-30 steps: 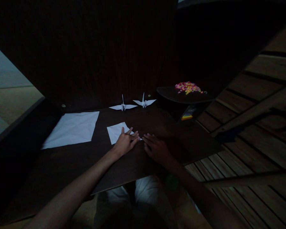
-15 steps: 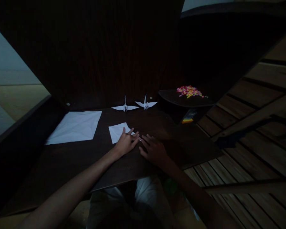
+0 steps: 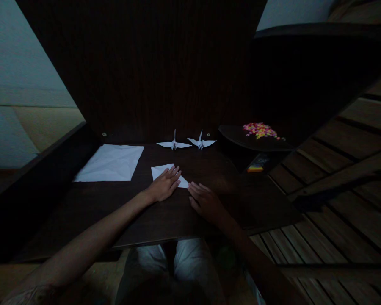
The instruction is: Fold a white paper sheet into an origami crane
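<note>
A small white sheet of paper (image 3: 158,170) lies on the dark wooden desk, partly covered by my hand. My left hand (image 3: 165,183) rests flat on top of it with the fingers stretched out to the upper right. At the paper's right corner, the fingertips of my right hand (image 3: 205,202) touch or nearly touch its tip; the fingers lie extended on the desk. Behind the hands stand two folded white paper cranes, a left crane (image 3: 174,145) and a right crane (image 3: 201,143). To the left lies a larger creased white paper sheet (image 3: 109,164).
A low corner shelf (image 3: 230,134) at the right bears a heap of small colourful pieces (image 3: 260,130). Under it stands a small yellow-and-orange item (image 3: 255,168). A tall dark panel (image 3: 146,76) closes the back, and a side board (image 3: 51,156) edges the left.
My left hand has flattened and spread over the small paper, whose right part now comes to a point near my right fingertips. The camera view has shifted slightly.
</note>
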### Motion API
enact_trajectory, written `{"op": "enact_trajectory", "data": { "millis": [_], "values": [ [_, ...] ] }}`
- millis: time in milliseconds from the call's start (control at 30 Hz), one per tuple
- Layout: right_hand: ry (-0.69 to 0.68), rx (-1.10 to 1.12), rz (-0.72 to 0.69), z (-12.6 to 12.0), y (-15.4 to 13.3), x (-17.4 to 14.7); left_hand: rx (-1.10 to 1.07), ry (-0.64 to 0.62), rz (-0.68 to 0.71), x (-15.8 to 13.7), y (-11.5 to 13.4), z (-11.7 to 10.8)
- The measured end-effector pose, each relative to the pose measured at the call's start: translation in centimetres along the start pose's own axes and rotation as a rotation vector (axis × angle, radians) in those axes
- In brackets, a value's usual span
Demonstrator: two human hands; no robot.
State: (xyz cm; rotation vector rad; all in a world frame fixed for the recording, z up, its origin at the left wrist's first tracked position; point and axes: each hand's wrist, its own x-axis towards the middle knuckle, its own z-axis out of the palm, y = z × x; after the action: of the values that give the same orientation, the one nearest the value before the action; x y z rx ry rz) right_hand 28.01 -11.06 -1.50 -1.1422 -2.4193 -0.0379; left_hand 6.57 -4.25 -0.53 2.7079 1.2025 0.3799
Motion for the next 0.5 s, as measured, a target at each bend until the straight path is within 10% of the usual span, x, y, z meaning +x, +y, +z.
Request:
{"op": "enact_trajectory", "data": {
  "millis": [500],
  "values": [
    [0.013,0.012,0.011,-0.3,0.0,0.1,0.049,-0.117,-0.077,-2.6,-6.2,-2.5]
  ]
}}
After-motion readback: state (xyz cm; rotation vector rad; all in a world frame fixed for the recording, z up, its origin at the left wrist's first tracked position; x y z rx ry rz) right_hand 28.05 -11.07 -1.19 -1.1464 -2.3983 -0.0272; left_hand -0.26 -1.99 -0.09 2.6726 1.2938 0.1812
